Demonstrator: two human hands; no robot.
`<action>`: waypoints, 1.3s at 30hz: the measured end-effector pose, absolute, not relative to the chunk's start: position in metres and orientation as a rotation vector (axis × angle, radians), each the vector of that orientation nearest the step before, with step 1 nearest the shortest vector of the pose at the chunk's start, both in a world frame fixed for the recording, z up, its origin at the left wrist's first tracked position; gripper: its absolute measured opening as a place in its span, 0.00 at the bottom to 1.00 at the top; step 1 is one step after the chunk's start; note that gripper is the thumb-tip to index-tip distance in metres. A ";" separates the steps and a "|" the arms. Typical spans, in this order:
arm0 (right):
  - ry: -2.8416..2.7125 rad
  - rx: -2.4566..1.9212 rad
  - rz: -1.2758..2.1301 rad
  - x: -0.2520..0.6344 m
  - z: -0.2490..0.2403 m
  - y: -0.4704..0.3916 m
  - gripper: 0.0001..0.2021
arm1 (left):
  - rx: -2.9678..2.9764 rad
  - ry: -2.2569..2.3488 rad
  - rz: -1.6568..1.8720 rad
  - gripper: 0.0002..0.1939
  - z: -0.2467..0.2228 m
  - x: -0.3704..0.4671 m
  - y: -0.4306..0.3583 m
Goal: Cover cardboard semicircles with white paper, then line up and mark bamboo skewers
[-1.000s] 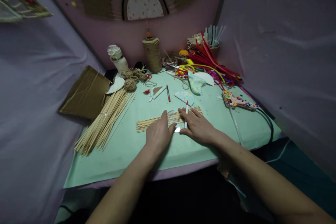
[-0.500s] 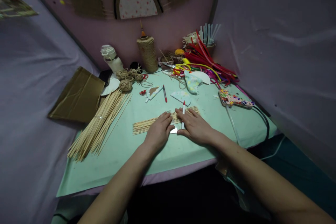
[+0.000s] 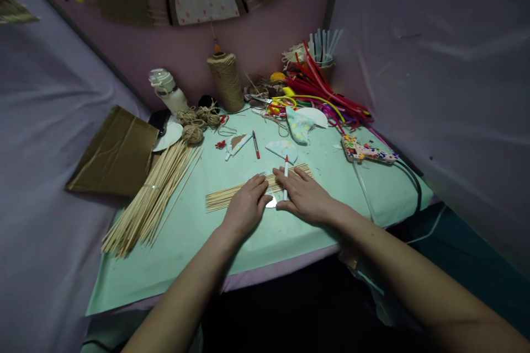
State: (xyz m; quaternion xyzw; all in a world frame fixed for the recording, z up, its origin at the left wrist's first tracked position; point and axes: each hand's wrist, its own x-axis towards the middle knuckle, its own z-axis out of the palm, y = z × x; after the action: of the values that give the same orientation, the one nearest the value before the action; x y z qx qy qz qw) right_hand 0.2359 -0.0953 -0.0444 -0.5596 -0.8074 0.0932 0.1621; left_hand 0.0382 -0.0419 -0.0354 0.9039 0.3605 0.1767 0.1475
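A row of thin wooden skewers (image 3: 219, 199) lies side by side across the green cloth. My left hand (image 3: 246, 201) rests flat on the row, its fingers stretched out. From the other side, my right hand (image 3: 304, 194) presses on the skewers near their right end. Held between its fingers is a marker pen (image 3: 286, 179) with a red tip pointing away from me. Between my two thumbs shows a white piece (image 3: 271, 202) with a curved edge, partly hidden by the hands and skewers. Just beyond lies a patterned fabric-covered half circle (image 3: 282, 150).
A large skewer bundle (image 3: 153, 193) and a cardboard sheet (image 3: 114, 151) are at left. Twine balls (image 3: 192, 133), a twine spool (image 3: 227, 81) and a bottle (image 3: 168, 91) stand behind. Scissors (image 3: 284, 102) and red pipe cleaners (image 3: 318, 85) lie back right, a glue gun (image 3: 366, 151) far right.
The whole view has shifted slightly, so things appear a little further left and higher. Both hands stay on the skewers, and the marker pen stays in my right hand.
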 end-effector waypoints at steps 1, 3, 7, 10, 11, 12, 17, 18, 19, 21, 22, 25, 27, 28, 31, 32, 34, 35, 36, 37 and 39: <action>-2.301 -1.599 0.264 0.236 -0.044 -0.095 0.37 | 2.600 1.036 0.507 0.16 -0.035 0.038 -0.042; -2.301 -1.602 0.265 0.236 -0.044 -0.095 0.37 | 2.604 1.029 0.512 0.16 -0.035 0.038 -0.042; -2.299 -1.587 0.275 0.236 -0.045 -0.096 0.37 | 2.613 1.024 0.515 0.17 -0.036 0.038 -0.042; -2.290 -1.569 0.276 0.237 -0.046 -0.096 0.38 | 2.604 1.030 0.511 0.17 -0.037 0.038 -0.042; -2.293 -1.569 0.275 0.237 -0.046 -0.096 0.39 | 2.598 1.033 0.512 0.17 -0.037 0.038 -0.042; -2.295 -1.572 0.274 0.237 -0.046 -0.096 0.39 | 2.593 1.035 0.513 0.17 -0.037 0.038 -0.042; -2.298 -1.592 0.279 0.236 -0.045 -0.095 0.38 | 2.600 1.027 0.512 0.16 -0.035 0.038 -0.043; -2.297 -1.590 0.278 0.236 -0.045 -0.095 0.37 | 2.603 1.025 0.513 0.16 -0.035 0.038 -0.043; -2.298 -1.588 0.278 0.236 -0.045 -0.095 0.38 | 2.606 1.025 0.513 0.16 -0.035 0.038 -0.043; -2.298 -1.582 0.279 0.236 -0.046 -0.095 0.38 | 2.608 1.029 0.514 0.16 -0.034 0.038 -0.043; -2.296 -1.582 0.281 0.236 -0.046 -0.096 0.38 | 2.610 1.030 0.513 0.16 -0.034 0.038 -0.043; -2.294 -1.587 0.280 0.236 -0.045 -0.096 0.37 | 2.620 1.030 0.511 0.16 -0.034 0.038 -0.043; -2.295 -1.588 0.279 0.236 -0.045 -0.096 0.37 | 2.624 1.029 0.507 0.17 -0.035 0.038 -0.043; -2.296 -1.588 0.282 0.236 -0.045 -0.096 0.37 | 2.624 1.029 0.506 0.17 -0.035 0.038 -0.043; -2.297 -1.588 0.298 0.236 -0.044 -0.096 0.37 | 2.618 1.020 0.511 0.17 -0.036 0.037 -0.042; -2.296 -1.589 0.300 0.236 -0.044 -0.096 0.37 | 2.616 1.018 0.515 0.17 -0.036 0.037 -0.042; -2.295 -1.590 0.297 0.236 -0.044 -0.096 0.37 | 2.609 1.016 0.519 0.17 -0.036 0.037 -0.042; -2.296 -1.590 0.294 0.236 -0.044 -0.096 0.37 | 2.606 1.016 0.519 0.17 -0.036 0.037 -0.042; -2.297 -1.588 0.292 0.236 -0.045 -0.096 0.37 | 2.603 1.014 0.517 0.17 -0.035 0.037 -0.042; -2.297 -1.587 0.291 0.236 -0.045 -0.096 0.37 | 2.602 1.011 0.515 0.17 -0.035 0.037 -0.042; -2.295 -1.585 0.295 0.236 -0.045 -0.096 0.37 | 2.604 1.009 0.514 0.17 -0.036 0.037 -0.042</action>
State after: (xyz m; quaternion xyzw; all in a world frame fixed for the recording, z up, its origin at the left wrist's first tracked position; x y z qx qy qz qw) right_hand 0.2359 -0.0962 -0.0448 -0.5571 -0.8067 0.1037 0.1678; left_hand 0.0372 -0.0418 -0.0356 0.9066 0.3514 0.1788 0.1506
